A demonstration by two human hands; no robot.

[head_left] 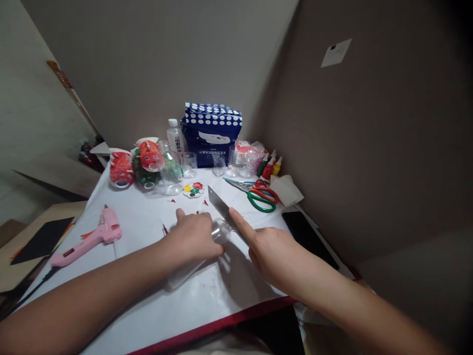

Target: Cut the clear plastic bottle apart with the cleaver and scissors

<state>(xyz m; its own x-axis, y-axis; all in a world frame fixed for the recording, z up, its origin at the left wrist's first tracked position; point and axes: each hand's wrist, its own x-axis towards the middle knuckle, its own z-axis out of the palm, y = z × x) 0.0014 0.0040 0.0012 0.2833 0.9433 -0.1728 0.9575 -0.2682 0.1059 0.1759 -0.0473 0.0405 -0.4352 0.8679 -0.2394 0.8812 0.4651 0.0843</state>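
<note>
A clear plastic bottle (221,230) lies on its side on the white-covered table (144,305), and my left hand (195,235) is wrapped over it, pressing it down. My right hand (271,249) grips a knife (222,208), its index finger laid along the back of the wide metal blade. The blade is at the bottle's right end; whether it touches the plastic I cannot tell. My fingers hide the knife's handle. Beyond my hands sits a small white paint palette (194,190) with yellow, red and green paint.
A pink glue gun (99,231) lies at left. Green-handled scissors (258,199) and a black phone (310,236) are at right. Red painted bottle pieces (121,170), a water bottle (173,138), a blue bag (210,135) and paint bottles (268,167) stand at the back.
</note>
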